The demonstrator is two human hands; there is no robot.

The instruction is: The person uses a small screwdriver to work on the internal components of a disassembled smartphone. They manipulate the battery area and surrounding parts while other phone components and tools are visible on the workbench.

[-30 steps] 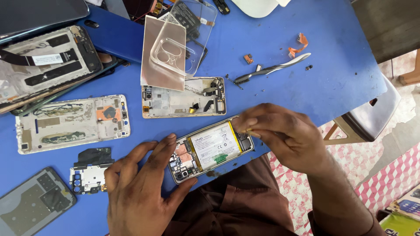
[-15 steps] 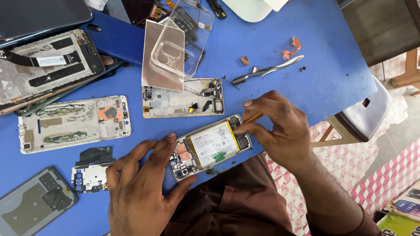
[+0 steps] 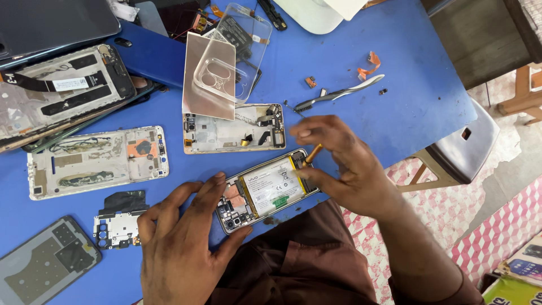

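Note:
An opened phone (image 3: 265, 189) with a white battery showing lies at the near edge of the blue table (image 3: 395, 62). My left hand (image 3: 180, 243) rests flat beside its left end, with fingertips touching the frame. My right hand (image 3: 344, 164) grips a small orange-handled screwdriver (image 3: 312, 153). The tool's tip is pressed onto the phone's right end.
Several stripped phone frames (image 3: 96, 161) and back panels lie to the left. Another open frame (image 3: 234, 129) and clear cases (image 3: 226, 68) sit behind the phone. A dark camera module (image 3: 118, 220) lies near my left hand. Tweezers (image 3: 339, 95) and orange scraps rest at right. A stool (image 3: 463, 147) stands beyond the table edge.
My right hand has shifted a little to the left over the phone's right end, and the orange screwdriver now shows between its fingers. My left hand has barely moved.

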